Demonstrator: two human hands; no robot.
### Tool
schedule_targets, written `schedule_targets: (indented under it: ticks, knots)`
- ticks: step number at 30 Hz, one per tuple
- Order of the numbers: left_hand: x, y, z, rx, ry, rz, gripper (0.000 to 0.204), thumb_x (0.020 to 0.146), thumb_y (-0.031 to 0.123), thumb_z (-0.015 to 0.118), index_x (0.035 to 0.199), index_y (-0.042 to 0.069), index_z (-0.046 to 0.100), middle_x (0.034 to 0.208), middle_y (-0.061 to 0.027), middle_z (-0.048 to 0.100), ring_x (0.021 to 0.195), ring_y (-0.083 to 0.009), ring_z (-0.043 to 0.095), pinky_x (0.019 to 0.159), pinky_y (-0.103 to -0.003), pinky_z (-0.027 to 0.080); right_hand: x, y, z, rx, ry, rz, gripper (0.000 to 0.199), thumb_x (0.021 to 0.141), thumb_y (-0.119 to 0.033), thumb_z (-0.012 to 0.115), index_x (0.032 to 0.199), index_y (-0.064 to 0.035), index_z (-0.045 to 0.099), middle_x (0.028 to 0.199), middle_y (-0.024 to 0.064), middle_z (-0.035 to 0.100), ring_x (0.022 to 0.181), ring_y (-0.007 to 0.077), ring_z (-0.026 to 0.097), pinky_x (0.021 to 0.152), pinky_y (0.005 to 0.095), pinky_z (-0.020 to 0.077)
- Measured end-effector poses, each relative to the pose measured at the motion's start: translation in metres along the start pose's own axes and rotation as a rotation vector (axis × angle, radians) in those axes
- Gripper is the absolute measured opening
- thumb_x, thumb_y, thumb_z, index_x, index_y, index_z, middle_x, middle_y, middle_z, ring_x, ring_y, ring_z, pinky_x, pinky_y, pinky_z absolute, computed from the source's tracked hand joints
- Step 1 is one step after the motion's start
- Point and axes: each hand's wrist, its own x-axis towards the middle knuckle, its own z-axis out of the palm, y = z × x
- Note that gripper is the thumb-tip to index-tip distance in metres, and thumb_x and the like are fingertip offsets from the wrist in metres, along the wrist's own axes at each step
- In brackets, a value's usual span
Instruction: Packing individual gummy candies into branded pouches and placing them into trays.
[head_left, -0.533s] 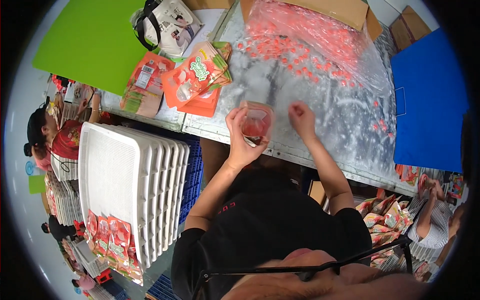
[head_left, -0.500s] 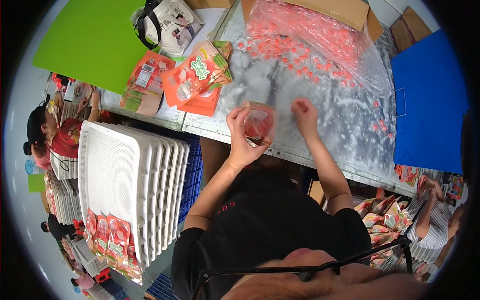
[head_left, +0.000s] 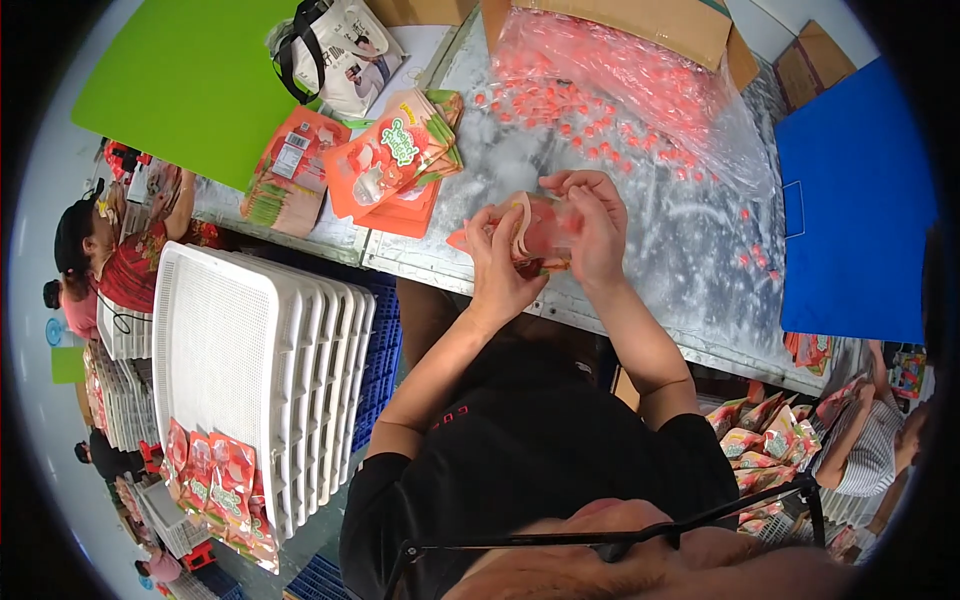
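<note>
A red plastic pouch (head_left: 537, 232) with a clear window is held over the near edge of the metal table. My left hand (head_left: 500, 270) grips it from the left, its fingers around the upper edge and the thumb below. At the pouch's right end, my right hand (head_left: 598, 228) is closed with curled fingers against it; the fingertips are partly blurred, and anything else in them is hidden. Beyond the hands lie loose small red pieces (head_left: 605, 150), spilling from a clear plastic bag (head_left: 640, 85). Left of my hands is a stack of flat printed pouches (head_left: 385, 165).
A cardboard box (head_left: 650, 30) stands behind the bag. Blue board (head_left: 850, 210) borders the right side, green board (head_left: 190, 90) the far left. Stacked white trays (head_left: 215, 330) stand beside me, with filled pouches (head_left: 225, 480) on top. Co-workers (head_left: 130, 265) are at both sides.
My right hand has moved left from above the table to the pouch and now touches it. The pouch has tilted and bent in my left hand.
</note>
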Motion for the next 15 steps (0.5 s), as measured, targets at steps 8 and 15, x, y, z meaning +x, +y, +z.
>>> schedule_targets:
  ticks: [8, 15]
  knots:
    - [0.004, 0.001, 0.007, -0.151, 0.239, 0.009, 0.117, 0.053, 0.009, 0.092, 0.149, 0.008, 0.024, 0.140, -0.0246, 0.027, 0.131, -0.0447, 0.032, 0.111, -0.051, 0.031, -0.003, -0.039, 0.010, -0.473, -0.278, -0.278, 0.023, 0.089, -0.017, 0.063, 0.107, -0.0026, 0.063, 0.116, 0.0136, 0.062, 0.114, 0.0255, 0.058, 0.102, 0.0409, 0.0419]
    - [-0.021, -0.025, 0.009, -0.005, 0.305, -0.013, 0.132, 0.048, 0.017, 0.098, 0.150, 0.004, 0.015, 0.141, -0.0228, 0.027, 0.131, -0.0411, 0.033, 0.109, -0.049, 0.034, -0.009, -0.016, -0.005, -1.349, -0.769, -0.601, 0.032, 0.073, -0.017, 0.075, 0.103, -0.0075, 0.069, 0.114, 0.0054, 0.065, 0.119, 0.0253, 0.058, 0.102, 0.0449, 0.0421]
